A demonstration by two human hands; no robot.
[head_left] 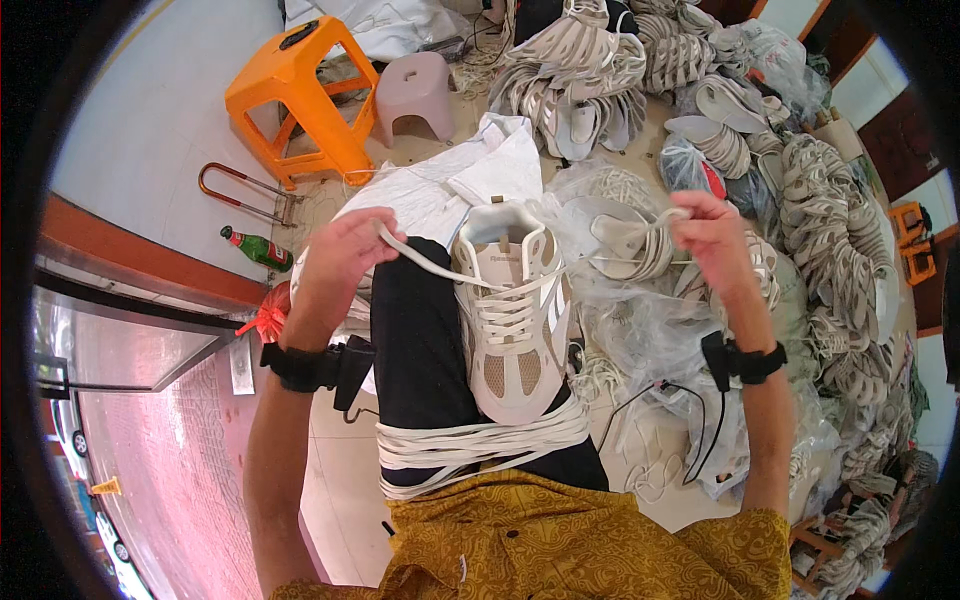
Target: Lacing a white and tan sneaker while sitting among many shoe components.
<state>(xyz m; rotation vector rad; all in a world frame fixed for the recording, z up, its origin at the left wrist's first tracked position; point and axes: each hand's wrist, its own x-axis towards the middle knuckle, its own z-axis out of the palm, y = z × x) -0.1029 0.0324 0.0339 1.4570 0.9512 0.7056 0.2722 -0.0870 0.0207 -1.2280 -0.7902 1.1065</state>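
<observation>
A beige and white sneaker point(512, 330) rests on my lap, toe toward me, partly laced. My left hand point(345, 255) pinches one end of its white lace point(425, 262), pulled taut to the left. My right hand point(712, 235) grips the other lace end, drawn out to the right. A bundle of loose white laces point(480, 445) lies across my thighs below the shoe. Both wrists carry black bands with small devices.
An orange plastic stool point(300, 95) and a small mauve stool point(415, 90) stand at the back left. A green bottle point(258, 247) lies on the floor. Heaps of shoe uppers point(850, 240) and clear plastic bags point(640, 330) fill the right side.
</observation>
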